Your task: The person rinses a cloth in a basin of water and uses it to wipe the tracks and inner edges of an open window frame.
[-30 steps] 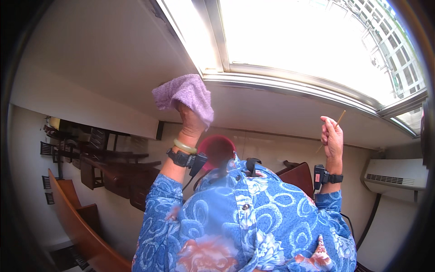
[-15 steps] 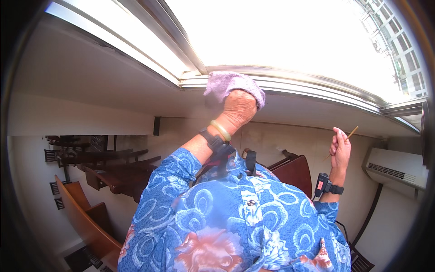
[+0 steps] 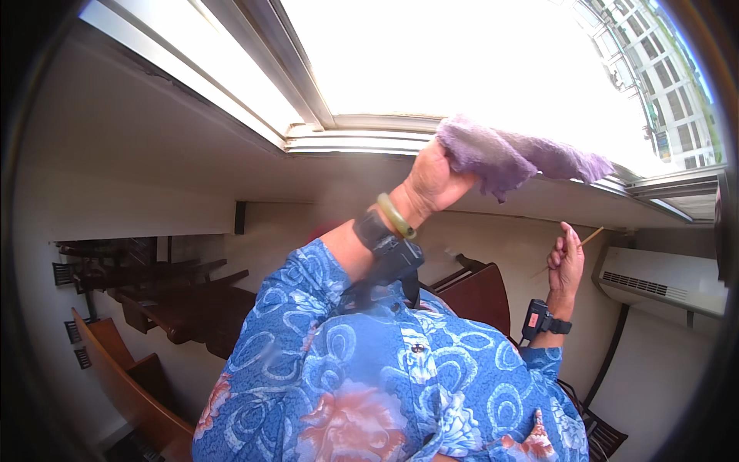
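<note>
A purple cloth (image 3: pixel 493 158) is gripped in my left hand (image 3: pixel 440 177), raised at the window. From the closed fingers it trails to the right, in front of the sliding-window track (image 3: pixel 362 143). I cannot tell whether the cloth touches the track. Farther right and lower, my right hand (image 3: pixel 568 266) is held up away from the window. Its fingers are closed round a thin wooden stick (image 3: pixel 593 236), one end of which sticks out to the upper right.
A white air conditioner (image 3: pixel 654 279) is on the right wall. Below the sill, a dark red chair back (image 3: pixel 479 296) stands behind me. Dark wooden furniture (image 3: pixel 181 304) and a curved orange-brown wooden seat (image 3: pixel 127 377) fill the lower left. The window frame's upright (image 3: pixel 285 65) is at upper left.
My left hand has moved right along the window with the cloth, which was bunched over the track and now hangs stretched out to the right. The right hand keeps hold of the stick.
</note>
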A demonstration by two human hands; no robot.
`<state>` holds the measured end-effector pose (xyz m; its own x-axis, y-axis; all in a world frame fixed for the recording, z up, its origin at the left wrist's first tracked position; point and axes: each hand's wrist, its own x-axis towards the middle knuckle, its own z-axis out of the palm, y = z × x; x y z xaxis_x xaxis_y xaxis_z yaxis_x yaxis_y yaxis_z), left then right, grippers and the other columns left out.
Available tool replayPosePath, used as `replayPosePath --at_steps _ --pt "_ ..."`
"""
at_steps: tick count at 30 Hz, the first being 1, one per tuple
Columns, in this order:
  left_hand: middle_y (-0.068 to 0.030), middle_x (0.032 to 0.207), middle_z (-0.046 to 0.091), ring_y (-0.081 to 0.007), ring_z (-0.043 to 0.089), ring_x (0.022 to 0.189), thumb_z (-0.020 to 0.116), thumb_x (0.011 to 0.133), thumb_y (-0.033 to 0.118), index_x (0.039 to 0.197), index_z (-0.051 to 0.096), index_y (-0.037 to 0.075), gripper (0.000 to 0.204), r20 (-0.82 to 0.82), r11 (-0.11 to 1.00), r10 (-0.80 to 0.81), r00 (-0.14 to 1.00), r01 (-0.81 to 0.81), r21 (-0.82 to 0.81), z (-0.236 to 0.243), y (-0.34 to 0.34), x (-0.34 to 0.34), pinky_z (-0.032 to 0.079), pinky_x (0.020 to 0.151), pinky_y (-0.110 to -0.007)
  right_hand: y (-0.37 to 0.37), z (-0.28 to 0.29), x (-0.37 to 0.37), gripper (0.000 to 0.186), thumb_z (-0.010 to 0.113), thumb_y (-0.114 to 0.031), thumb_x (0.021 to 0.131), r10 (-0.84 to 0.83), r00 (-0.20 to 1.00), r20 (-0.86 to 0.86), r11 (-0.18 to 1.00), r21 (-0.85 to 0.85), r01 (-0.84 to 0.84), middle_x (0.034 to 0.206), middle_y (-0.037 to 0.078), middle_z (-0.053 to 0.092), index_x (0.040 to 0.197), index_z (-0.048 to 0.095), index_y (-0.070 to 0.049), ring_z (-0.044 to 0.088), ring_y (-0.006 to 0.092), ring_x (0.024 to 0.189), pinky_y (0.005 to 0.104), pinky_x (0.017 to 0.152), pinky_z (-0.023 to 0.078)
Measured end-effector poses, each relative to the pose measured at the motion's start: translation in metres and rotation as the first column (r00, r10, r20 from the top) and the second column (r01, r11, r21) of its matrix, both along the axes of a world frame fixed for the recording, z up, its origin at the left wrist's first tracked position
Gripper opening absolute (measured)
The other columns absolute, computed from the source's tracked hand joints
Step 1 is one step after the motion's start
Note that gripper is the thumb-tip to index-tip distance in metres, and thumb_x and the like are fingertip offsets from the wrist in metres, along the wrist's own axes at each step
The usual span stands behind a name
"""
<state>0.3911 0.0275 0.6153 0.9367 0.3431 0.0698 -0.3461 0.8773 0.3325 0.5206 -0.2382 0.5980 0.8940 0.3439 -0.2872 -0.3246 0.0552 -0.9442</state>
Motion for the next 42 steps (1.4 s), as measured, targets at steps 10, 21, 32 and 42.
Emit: replayPosePath --at_steps 10,21,32,42 --pt "-0.0147 0.119 0.053 -0.0285 0.048 0.113 0.054 0.081 0.033 0.119 0.05 0.003 0.049 -0.045 0.936 0.143 0.989 -0.121 0.329 -0.03 0.058 -0.122 0.034 0.099 -0.047 0.06 0.021 -0.051 0.022 0.047 -0.019 0.093 0.386 0.875 0.292 0.921 -0.07 -0.383 0.073 -0.002 0.048 0.11 0.048 -0.006 0.035 0.0006 0.052 0.0143 0.044 0.028" --pt "-0.0101 0.101 0.062 -0.0169 0.057 0.093 0.062 0.073 0.007 0.103 0.058 0.0 0.031 0.066 0.264 0.521 0.851 -0.234 0.936 0.002 0.037 -0.206 0.044 0.086 -0.03 0.104 -0.017 -0.115 0.011 0.058 -0.007 0.084 0.854 0.347 0.388 0.521 -0.653 -0.549 0.066 -0.001 0.052 0.083 0.062 0.003 0.046 0.0057 0.064 0.02 0.058 0.037" --pt "-0.0146 0.072 0.063 -0.0241 0.061 0.069 0.065 0.061 0.01 0.078 0.063 -0.002 0.021 0.175 -0.073 0.433 0.884 -0.159 0.985 0.047 -0.008 -0.224 0.047 0.064 -0.035 0.138 0.018 -0.156 0.01 0.059 -0.009 0.082 0.857 0.266 0.441 0.469 -0.455 -0.757 0.066 -0.004 0.054 0.081 0.063 0.0 0.048 0.0054 0.065 0.0215 0.058 0.039" --pt "-0.0152 0.078 0.056 -0.0277 0.054 0.079 0.058 0.062 0.008 0.081 0.061 -0.005 0.023 0.237 -0.836 0.174 0.956 0.016 0.548 0.071 -0.06 -0.204 0.042 0.076 -0.035 0.122 -0.014 -0.166 0.021 0.053 -0.01 0.085 0.744 0.627 0.232 0.583 0.235 -0.778 0.096 0.01 0.061 0.103 0.057 0.001 0.059 0.0171 0.087 0.034 0.076 0.049"
